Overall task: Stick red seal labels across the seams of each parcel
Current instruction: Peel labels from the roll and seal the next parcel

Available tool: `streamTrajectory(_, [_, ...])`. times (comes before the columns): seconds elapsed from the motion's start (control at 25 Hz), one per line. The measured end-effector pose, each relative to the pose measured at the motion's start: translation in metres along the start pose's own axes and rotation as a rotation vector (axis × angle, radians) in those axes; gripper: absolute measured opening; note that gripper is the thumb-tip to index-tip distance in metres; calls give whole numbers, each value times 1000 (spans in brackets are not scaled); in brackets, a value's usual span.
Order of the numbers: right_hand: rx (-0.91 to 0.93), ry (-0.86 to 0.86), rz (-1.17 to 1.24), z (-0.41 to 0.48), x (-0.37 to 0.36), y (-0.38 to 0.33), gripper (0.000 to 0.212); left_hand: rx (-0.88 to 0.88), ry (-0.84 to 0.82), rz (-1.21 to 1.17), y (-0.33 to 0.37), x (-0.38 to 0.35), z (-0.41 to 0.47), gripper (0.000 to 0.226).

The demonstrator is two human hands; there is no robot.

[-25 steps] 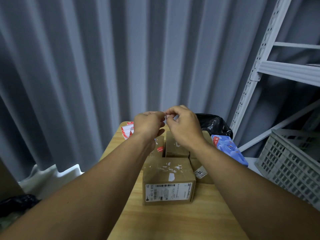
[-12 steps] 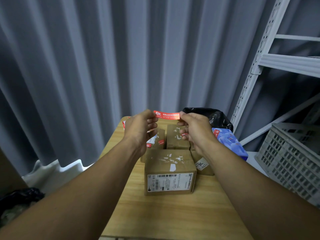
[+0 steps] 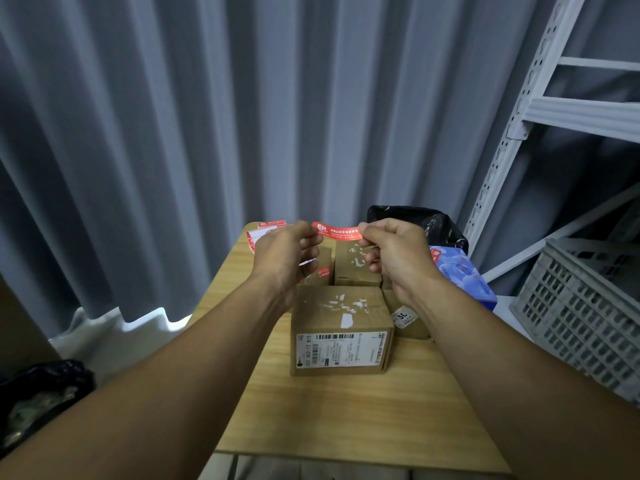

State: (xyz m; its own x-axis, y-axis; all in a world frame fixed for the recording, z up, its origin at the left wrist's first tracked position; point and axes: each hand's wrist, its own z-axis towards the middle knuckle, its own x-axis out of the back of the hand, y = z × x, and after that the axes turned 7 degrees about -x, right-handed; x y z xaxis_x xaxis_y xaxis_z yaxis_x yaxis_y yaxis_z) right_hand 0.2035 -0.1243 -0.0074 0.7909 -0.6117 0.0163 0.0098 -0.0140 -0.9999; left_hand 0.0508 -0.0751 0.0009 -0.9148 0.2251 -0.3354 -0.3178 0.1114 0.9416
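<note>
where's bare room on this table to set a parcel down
The wooden table is bare in front, between the barcoded box and its near edge. The far end is crowded: smaller boxes, label sheets, black bag, blue packet.

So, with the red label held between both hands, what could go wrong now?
The red seal label, pinched only at its ends by the left hand and right hand, may curl and stick to itself. The nearest parcel has white torn residue on top, so the label might bond poorly there.
</note>
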Motion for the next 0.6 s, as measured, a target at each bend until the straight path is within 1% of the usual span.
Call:
streamTrajectory(0.12, [-10, 11, -68, -2, 1, 6, 13, 36, 0, 20, -5, 5, -2, 6])
streamTrajectory(0.24, [-32, -15, -110, -7, 4, 13, 14, 58, -15, 75, -10, 10, -4, 12])
streamTrajectory(0.44, [-49, -20, -187, -17, 10, 21, 15, 37, 8, 261, -21, 18, -10, 3])
streamTrajectory(0.52, [-67, -24, -207, -21, 13, 23, 16, 4, 15, 351, -25, 19, -13, 3])
streamTrajectory(0.6, [-80, -27, -235, -25, 15, 26, 19, -23, 11, 388, -29, 20, -15, 2])
